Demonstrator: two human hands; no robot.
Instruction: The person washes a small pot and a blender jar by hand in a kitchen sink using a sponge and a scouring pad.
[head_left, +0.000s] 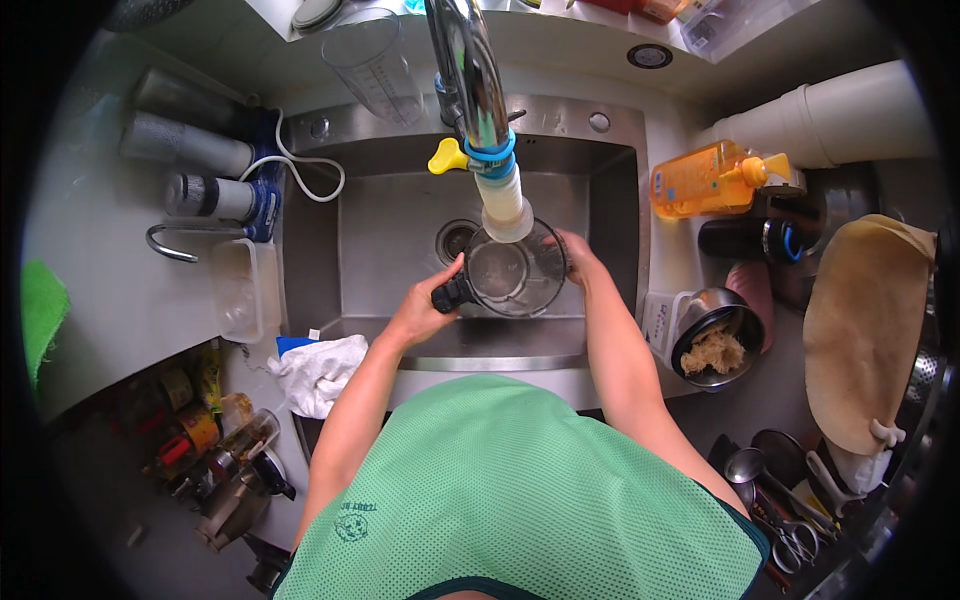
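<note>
A clear jug (517, 292) with a black handle (450, 293) is held over the stainless steel sink (386, 232), its round mouth facing up. My left hand (424, 307) grips the handle, thumb along the top. On the jug's far right side rests my right hand (576, 255), its fingers partly hidden behind the clear wall. Just above the jug's rim hangs the white nozzle (501, 199) of the chrome faucet (469, 82), clamped with a blue ring and a yellow wing key (448, 156). I cannot make out any water flowing. The sink drain (456, 240) shows left of the jug.
A tall clear measuring cup (375, 75) stands behind the sink. To the right are an orange soap bottle (701, 180), a black bottle (742, 238) and a metal container (724, 300) holding a fibrous scrubber. A water filter (262, 172), plastic box (238, 300) and white cloth (319, 375) lie left.
</note>
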